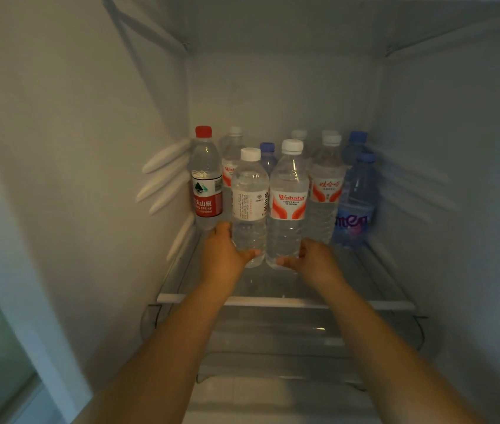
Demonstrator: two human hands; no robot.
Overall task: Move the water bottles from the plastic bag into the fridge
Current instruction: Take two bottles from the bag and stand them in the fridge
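Observation:
Inside the fridge, several water bottles stand upright on a glass shelf (285,301). My left hand (222,255) is wrapped around the base of a white-capped bottle with a white label (249,191). My right hand (314,261) grips the base of a Wahaha bottle with a red and white label (288,194), right beside it. Both bottles stand on the shelf, in front of the others. A red-capped bottle (205,179) is at the left, and a blue bottle (357,200) at the right. The plastic bag is out of view.
The fridge side walls (104,179) carry ribbed shelf supports on both sides. Below the shelf sits a clear drawer (273,341). The shelf's front strip, between my hands and its white edge, holds nothing. A pale floor or door edge shows at the far left.

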